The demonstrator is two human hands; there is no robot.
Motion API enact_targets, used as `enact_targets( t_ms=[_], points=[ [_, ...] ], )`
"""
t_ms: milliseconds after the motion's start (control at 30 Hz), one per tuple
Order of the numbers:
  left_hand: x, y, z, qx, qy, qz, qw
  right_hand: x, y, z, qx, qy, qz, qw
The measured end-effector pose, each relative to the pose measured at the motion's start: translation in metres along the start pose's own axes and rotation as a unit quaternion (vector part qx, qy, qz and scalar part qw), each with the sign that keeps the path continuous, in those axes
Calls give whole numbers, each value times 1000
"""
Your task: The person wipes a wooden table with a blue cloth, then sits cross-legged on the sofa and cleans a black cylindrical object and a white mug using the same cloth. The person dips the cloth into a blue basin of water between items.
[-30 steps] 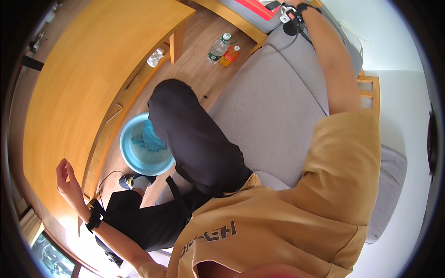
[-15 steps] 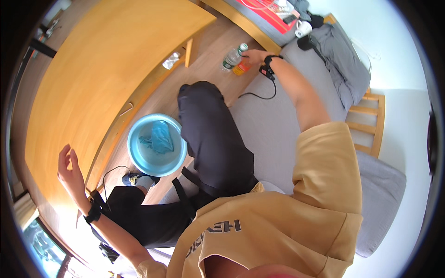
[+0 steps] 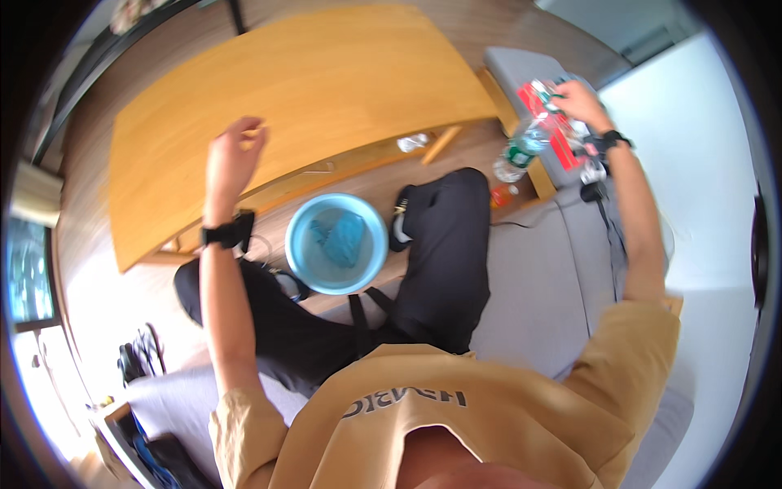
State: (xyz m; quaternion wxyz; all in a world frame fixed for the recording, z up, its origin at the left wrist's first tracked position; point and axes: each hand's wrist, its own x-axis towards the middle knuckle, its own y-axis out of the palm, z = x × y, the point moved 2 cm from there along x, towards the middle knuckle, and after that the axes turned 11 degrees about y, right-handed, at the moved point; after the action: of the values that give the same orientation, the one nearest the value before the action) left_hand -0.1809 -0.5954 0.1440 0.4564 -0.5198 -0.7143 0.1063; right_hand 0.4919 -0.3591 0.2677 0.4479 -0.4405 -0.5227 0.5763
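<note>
One bottle (image 3: 520, 151) is slanting out of the right hand (image 3: 576, 106) — that hand is clamping around its capped end, exact finger contact blurring out. The bottle is lying down-left of the grip in the head view, its long axis running from the cap by the fingers to a base aiming back toward the right knee (image 3: 466, 186). Whether the base is touching anything, cannot tell.

The right hand is doing all the holding. The left hand (image 3: 236, 155) is hovering over the front part of the table (image 3: 309, 90), well apart from the bottle, its fingers curling loosely and standing off the thumb, nothing showing in it.

Edges: the wooden border of the seat (image 3: 509, 65) is running behind the bottle, with a red mat (image 3: 562, 151) lying under and beside the hand. The table's right end is bounding the other side, so the floor gap between is looking tight. An orange bottle (image 3: 503, 196) is sitting just below the base, near the sofa (image 3: 538, 277) corner, partly hiding — easy to knock, probably. Wider room is opening over the sofa, a cable (image 3: 511, 224) crossing its edge. The basin (image 3: 377, 244) is sitting between the legs, a blue cloth (image 3: 346, 240) lying inside
</note>
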Motion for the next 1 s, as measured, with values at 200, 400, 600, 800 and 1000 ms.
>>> enact_targets(
  t_ms=[200,400,600,800,1000],
  points=[
    [-13,-12,6,9,-13,15,1000,43,-157,148,51,-196,-105,974],
    [-22,-25,21,-121,-78,-10,990,50,-234,281,-118,-222,-165,954],
    [-15,-27,12,-55,7,-94,994,34,-239,431,2,-297,-195,935],
    [-19,3,13,-804,-335,-168,461,16,-240,557,32,-459,-152,875],
    [-26,-36,28,-685,-192,-214,670,-12,-235,598,63,-462,-130,875]
  ],
)
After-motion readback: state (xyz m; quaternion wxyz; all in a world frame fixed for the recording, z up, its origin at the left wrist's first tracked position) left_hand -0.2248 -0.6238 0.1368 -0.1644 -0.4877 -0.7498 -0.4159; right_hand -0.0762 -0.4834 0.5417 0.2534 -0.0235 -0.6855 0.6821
